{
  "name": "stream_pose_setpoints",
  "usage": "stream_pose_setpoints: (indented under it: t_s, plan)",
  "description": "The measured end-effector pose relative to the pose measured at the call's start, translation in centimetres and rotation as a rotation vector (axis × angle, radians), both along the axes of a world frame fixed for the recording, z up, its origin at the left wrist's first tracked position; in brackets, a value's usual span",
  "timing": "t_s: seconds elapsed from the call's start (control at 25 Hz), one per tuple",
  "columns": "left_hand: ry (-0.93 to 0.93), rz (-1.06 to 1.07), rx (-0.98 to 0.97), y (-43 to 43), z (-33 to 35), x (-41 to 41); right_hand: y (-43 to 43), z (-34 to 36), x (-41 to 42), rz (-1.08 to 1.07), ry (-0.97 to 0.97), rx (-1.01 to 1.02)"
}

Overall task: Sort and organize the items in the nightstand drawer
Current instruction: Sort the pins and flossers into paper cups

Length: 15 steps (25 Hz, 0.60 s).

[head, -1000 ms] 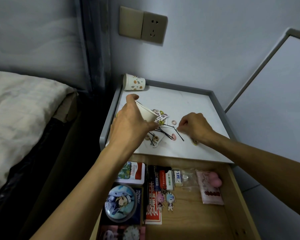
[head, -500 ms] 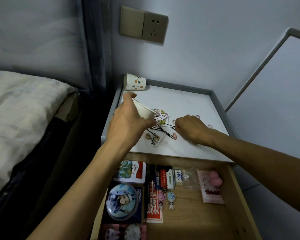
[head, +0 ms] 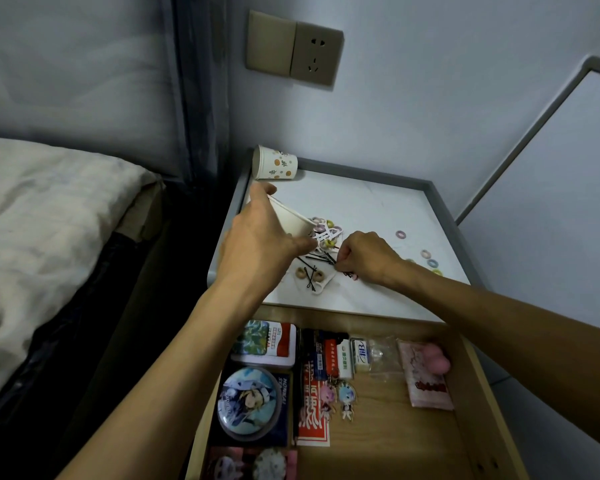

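My left hand [head: 260,240] grips a white paper cup [head: 291,220], tilted on its side over the nightstand top [head: 368,206]. Just beyond the cup's end lies a pile of black hairpins [head: 317,261], small coloured hair rings [head: 328,226] and white clips. My right hand [head: 369,258] is curled beside that pile and pinches at the black hairpins. Several loose rings [head: 426,259] are scattered to the right. The open wooden drawer [head: 395,431] below holds a tin [head: 264,344], a round badge [head: 250,401], lighters [head: 336,355], small figure keychains [head: 338,398] and a pink packet [head: 425,375].
A second patterned paper cup [head: 274,163] lies on its side at the nightstand's back left corner. A bed with a light sheet [head: 42,220] stands to the left across a dark gap. A wall socket [head: 293,48] sits above. A grey raised rim [head: 444,206] borders the top.
My right hand slid left across the top towards the pile beside the cup and now pinches the hairpins. Loose rings show where the hand had been. My left hand kept holding the cup.
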<state>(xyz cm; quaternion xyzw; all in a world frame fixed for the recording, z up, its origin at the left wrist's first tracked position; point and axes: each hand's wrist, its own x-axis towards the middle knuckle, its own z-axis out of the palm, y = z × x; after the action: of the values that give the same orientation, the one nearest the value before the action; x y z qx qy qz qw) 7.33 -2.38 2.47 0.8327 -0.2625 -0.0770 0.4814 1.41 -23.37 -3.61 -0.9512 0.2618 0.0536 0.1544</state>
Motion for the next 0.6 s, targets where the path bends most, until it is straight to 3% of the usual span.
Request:
stream_pose_setpoints:
  t_s: [0.12,0.24,0.6]
  plan:
    - [-0.007,-0.009,-0.003,0.0,0.0,-0.1,0.1,-0.1,0.1,0.011,0.113,-0.162]
    - [-0.007,-0.012,-0.004,0.0,0.1,-0.1,-0.1,0.4,-0.2,0.005,0.174,-0.184]
    - [-0.006,-0.032,0.0,-0.3,-0.2,-0.3,-1.9,2.4,-2.4,-0.196,-0.214,0.178]
